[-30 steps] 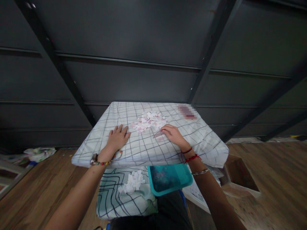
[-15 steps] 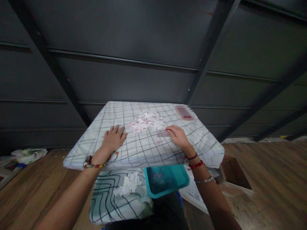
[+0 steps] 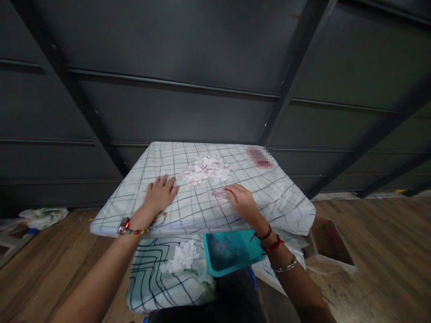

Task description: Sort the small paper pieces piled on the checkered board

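Note:
Flat on the checked tablecloth lies my left hand, fingers spread, holding nothing. My right hand is pinched on a thin, translucent pinkish sheet, which looks like a small piece of plastic film, just above the cloth. Beyond both hands spreads a pile of torn white and pink paper scraps. The right fingertips are apart from the pile, on its near right side.
A teal plastic tub sits below the table's front edge. Left of it, more white scraps lie on a folded checked cloth. A blurred reddish item rests at the back right. An open box stands on the floor.
My right hand has moved a little left and toward me, carrying the pinkish sheet with it. The left hand stays in place.

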{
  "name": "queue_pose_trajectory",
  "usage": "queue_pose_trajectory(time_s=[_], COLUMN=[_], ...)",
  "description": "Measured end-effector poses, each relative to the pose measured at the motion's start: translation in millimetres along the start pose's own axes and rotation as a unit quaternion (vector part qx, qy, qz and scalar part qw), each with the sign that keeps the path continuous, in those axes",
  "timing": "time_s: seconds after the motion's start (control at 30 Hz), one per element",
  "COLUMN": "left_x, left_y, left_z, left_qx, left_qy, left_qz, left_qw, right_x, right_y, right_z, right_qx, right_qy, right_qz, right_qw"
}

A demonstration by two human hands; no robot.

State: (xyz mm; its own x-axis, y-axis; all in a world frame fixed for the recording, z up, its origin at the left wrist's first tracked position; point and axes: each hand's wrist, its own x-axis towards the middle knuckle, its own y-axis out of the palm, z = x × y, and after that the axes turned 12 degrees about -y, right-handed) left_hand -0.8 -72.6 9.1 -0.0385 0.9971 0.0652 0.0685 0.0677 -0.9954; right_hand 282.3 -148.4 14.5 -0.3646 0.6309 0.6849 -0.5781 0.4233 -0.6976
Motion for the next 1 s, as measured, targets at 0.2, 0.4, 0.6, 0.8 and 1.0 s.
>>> queue_pose_trajectory(time_s=[0.2,0.4,0.6,0.8,1.0], left_x=[-2,-3,-4,-4,-4], left_y=[-3,-4,-5,-4,-3], left_z=[-1,-1,-2,-2,-1], left_qx=[-0.006,-0.005,-0.005,-0.007,-0.007], left_qy=[0.001,-0.002,0.003,0.003,0.006], left_qz=[0.002,0.005,0.005,0.004,-0.004], left_qw=[1.0,1.0,1.0,1.0,1.0], right_x=[10,13,8,-2,-12], right_y=[-5,-11,-17,-24,-31], right_z=[-5,-11,-9,-1,11], right_qx=[0.044,0.106,0.111,0.116,0.107], right_qy=[-0.03,-0.063,-0.089,-0.085,-0.052], right_qz=[0.037,0.096,0.104,0.093,0.099], right_qw=[0.998,0.988,0.984,0.985,0.988])
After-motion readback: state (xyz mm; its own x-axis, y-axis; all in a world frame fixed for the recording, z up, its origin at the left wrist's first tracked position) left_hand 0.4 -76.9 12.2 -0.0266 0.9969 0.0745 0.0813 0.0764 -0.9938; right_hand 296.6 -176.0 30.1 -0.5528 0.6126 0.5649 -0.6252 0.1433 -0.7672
